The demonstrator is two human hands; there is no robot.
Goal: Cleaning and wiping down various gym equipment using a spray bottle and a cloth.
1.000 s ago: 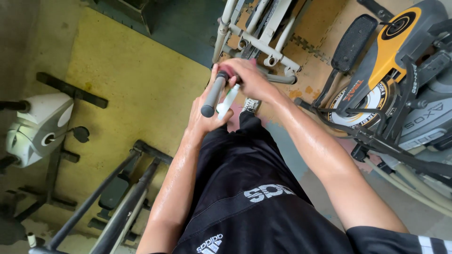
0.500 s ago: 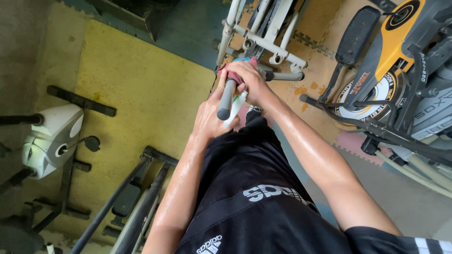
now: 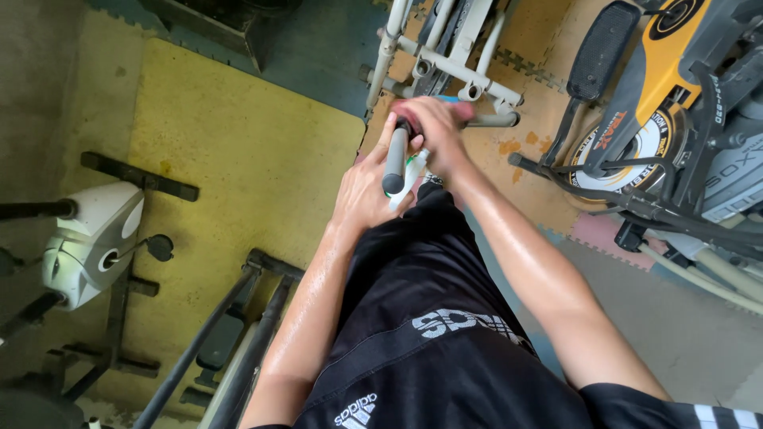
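Looking down from my head: my left hand (image 3: 362,195) has its fingers wrapped tight round a grey grip (image 3: 395,163), which stands nearly upright in front of my black shorts (image 3: 421,310). My right hand (image 3: 433,131) sits over the top end of that grip, fingers curled down on it; a white and green tube (image 3: 409,176) shows just beside the grip, under my right palm, though which hand carries it I cannot tell. Below lie a yellow mat (image 3: 230,159) and an orange one. A white frame (image 3: 453,56) stands just beyond my hands, an orange-and-black trainer (image 3: 660,95) to the right, a white machine (image 3: 91,242) far left.
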